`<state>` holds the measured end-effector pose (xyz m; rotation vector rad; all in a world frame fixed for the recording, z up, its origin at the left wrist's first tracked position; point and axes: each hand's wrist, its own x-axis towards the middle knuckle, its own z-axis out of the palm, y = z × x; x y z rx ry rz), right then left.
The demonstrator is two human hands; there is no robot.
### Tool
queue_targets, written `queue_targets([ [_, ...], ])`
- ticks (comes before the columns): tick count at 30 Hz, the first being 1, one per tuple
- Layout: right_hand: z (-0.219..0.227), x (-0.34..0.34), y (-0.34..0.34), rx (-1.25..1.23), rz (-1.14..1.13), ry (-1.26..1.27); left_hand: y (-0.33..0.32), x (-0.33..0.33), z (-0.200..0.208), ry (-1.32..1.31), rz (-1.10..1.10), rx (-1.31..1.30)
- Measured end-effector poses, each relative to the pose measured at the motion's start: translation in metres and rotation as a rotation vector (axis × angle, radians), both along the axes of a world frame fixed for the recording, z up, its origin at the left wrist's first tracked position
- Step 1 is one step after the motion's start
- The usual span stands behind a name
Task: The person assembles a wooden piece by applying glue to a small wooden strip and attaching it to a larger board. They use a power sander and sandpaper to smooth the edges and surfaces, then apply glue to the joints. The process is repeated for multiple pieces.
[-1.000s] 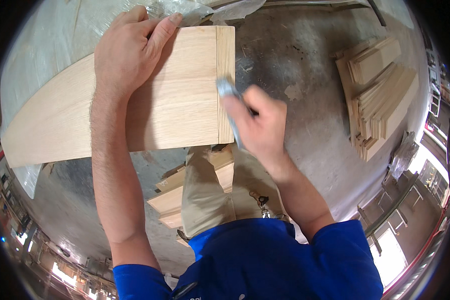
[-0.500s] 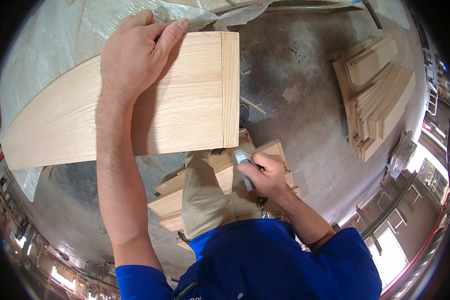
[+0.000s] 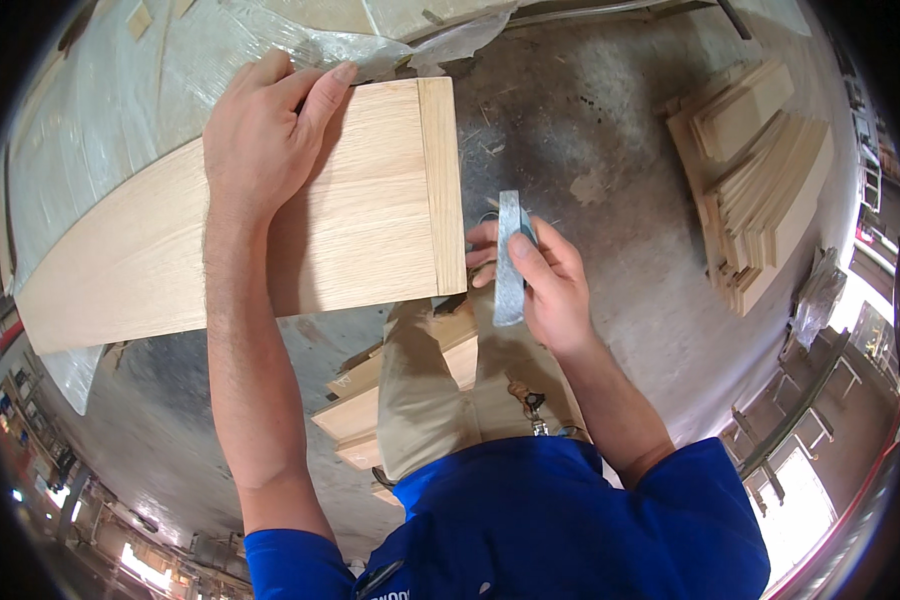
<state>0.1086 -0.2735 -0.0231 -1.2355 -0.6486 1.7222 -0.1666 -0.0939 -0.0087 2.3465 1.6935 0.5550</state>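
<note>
A pale wooden panel with a cross-grain strip along its right end lies on a surface covered with clear plastic sheeting. My left hand rests across the panel, its fingers curled over the far edge and the thumb lying along that edge. Just off the panel's right end, my right hand grips a narrow grey sanding block held lengthwise, thumb on its near face and fingers behind. Part of the fingers shows between block and panel end. Whether they touch the panel, I cannot tell.
Several wooden boards are stacked on the floor at the right. More wooden pieces lie low beside my legs, below the panel. Crumpled clear plastic sits near the right wall, by a metal rack.
My right hand has moved up and forward from near my lap to beside the panel's right end, turning the sanding block upright. My left hand keeps its hold; the panel appears slightly shifted left.
</note>
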Motion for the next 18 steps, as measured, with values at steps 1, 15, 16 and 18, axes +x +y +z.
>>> queue_targets([
  [1,-0.003,0.001,0.002,0.018,0.025,-0.013,-0.002,-0.001,0.003,-0.047,-0.015,-0.003],
  [15,-0.044,0.028,-0.011,-0.09,-0.128,-0.023,-0.249,0.13,0.014,-0.107,-0.52,-0.417],
  [16,-0.046,0.031,-0.013,-0.102,-0.151,-0.043,-0.255,0.128,0.011,-0.121,-0.618,-0.392],
  [18,-0.058,0.041,-0.019,-0.141,-0.236,-0.039,-0.259,0.117,0.01,-0.145,-0.809,-0.337],
])
